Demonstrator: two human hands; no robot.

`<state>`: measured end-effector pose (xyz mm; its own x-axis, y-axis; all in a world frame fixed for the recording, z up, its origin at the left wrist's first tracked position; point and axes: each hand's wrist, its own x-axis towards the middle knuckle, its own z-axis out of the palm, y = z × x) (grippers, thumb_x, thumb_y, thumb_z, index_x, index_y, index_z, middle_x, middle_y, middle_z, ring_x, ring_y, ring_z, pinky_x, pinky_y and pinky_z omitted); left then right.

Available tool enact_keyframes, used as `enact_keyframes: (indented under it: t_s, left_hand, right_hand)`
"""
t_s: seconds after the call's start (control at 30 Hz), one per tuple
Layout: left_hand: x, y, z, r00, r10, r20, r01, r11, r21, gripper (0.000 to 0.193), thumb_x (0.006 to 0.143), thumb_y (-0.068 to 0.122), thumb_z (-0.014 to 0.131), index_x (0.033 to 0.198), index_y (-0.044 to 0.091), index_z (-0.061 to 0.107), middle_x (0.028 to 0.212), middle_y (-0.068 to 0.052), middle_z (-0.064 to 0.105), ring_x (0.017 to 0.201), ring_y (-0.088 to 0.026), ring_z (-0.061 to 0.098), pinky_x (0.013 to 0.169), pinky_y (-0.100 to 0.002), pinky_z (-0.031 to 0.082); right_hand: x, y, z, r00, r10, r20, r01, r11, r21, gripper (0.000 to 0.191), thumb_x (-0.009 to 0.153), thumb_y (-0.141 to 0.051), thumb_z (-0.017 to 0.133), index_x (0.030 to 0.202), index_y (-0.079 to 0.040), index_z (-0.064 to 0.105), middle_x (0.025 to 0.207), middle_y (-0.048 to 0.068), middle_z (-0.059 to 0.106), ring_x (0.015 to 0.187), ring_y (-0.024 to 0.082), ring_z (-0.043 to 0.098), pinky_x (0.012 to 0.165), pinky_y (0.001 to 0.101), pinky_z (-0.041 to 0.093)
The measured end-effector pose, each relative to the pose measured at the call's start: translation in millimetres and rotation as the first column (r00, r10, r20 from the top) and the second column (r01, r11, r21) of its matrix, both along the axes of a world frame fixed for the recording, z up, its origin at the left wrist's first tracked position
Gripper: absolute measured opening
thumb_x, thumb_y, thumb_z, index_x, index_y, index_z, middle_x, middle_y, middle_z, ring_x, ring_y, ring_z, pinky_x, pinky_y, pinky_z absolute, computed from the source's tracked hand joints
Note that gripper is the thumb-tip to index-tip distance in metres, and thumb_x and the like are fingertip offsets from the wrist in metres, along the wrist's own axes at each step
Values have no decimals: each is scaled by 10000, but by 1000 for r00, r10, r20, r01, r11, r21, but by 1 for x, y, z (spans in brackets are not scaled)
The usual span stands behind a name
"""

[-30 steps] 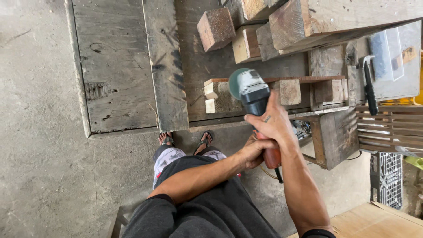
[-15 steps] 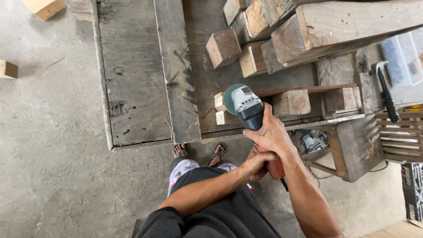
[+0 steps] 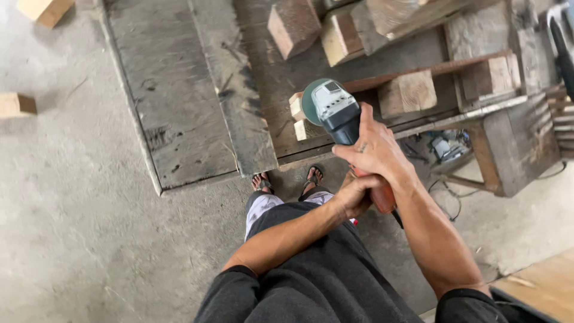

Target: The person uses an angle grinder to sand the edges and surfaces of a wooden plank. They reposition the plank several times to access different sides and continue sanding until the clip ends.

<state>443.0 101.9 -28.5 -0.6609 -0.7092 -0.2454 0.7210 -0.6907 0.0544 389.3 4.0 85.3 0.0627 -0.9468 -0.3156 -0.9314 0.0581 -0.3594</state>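
The angle grinder [image 3: 336, 112] was held up in front of the person's body, above the near edge of the wooden platform [image 3: 179, 113], its green disc guard and grey head pointing away and its red handle end toward the body. The right hand [image 3: 375, 151] was wrapped closed around the dark middle of the tool's body, fingers curled over the top. The left hand [image 3: 354, 194] was clenched around the red rear handle just below it, the two hands touching or nearly so; the exact finger placement there was hard to make out. Beneath the tool, two small pale wood blocks [image 3: 302, 118] sat at the platform's near edge, partly hidden behind the grinder head. Down past the hands, the person's sandalled feet [image 3: 287, 179] stood on the concrete floor [image 3: 78, 227] close to the platform. Farther away, larger timber blocks [image 3: 293, 24] lay piled on the dark boards, and another block [image 3: 408, 93] rested to the right beneath a reddish rail. On the far left, two loose pale offcuts [image 3: 17, 104] lay on the floor, well apart from the platform.
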Motion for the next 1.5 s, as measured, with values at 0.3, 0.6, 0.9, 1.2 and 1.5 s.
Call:
enact_keyframes:
  t_s: [0.3, 0.6, 0.9, 1.2, 1.5]
  left_hand:
    - [8, -8, 8, 1000, 8, -23, -8, 1000, -8, 529, 858, 58, 754, 1354, 72, 570, 1246, -77, 666, 1174, -254, 655, 1040, -464, 542]
    - [-24, -9, 7, 998, -59, 33, 58, 998, 12, 511, 863, 45, 750, 1338, 61, 563, 1259, -91, 655, 1184, -270, 649, 1031, -470, 552]
    - [-28, 13, -1, 998, 20, -56, -22, 999, -23, 516, 855, 39, 738, 1341, 69, 569, 1259, -99, 656, 1178, -277, 654, 1034, -485, 550]
    - [-25, 19, -3, 995, 62, -83, -65, 997, -42, 578, 823, 31, 734, 1368, 79, 550, 1253, -100, 660, 1168, -275, 666, 1015, -488, 556]
    - [-40, 21, 7, 998, 9, -60, -9, 1000, 2, 546, 821, 34, 734, 1332, 108, 556, 1233, -71, 668, 1167, -268, 661, 1011, -484, 554]
  right_hand:
    - [12, -12, 12, 996, -78, 48, 71, 987, 147, 897, 697, -328, 822, 1346, 8, 301, 1009, 311, 681, 912, 459, 726, 852, 492, 591]
    - [-17, -7, 14, 989, -121, -81, 125, 991, 47, 949, 704, -403, 867, 1349, 47, 335, 1043, 321, 683, 992, 489, 689, 885, 518, 550]
    - [-14, 8, 10, 998, -45, -53, 47, 998, 47, 1053, 683, -403, 849, 1442, 47, 274, 1036, 328, 676, 978, 493, 687, 876, 516, 546]
    - [-6, 12, 10, 997, 15, -73, -12, 999, 37, 1058, 693, -382, 865, 1436, 64, 257, 1029, 351, 673, 965, 522, 683, 865, 529, 545]
    - [-19, 18, 18, 992, -70, -108, 78, 995, 64, 1003, 689, -416, 856, 1385, 41, 297, 1025, 342, 678, 971, 510, 689, 868, 542, 550]
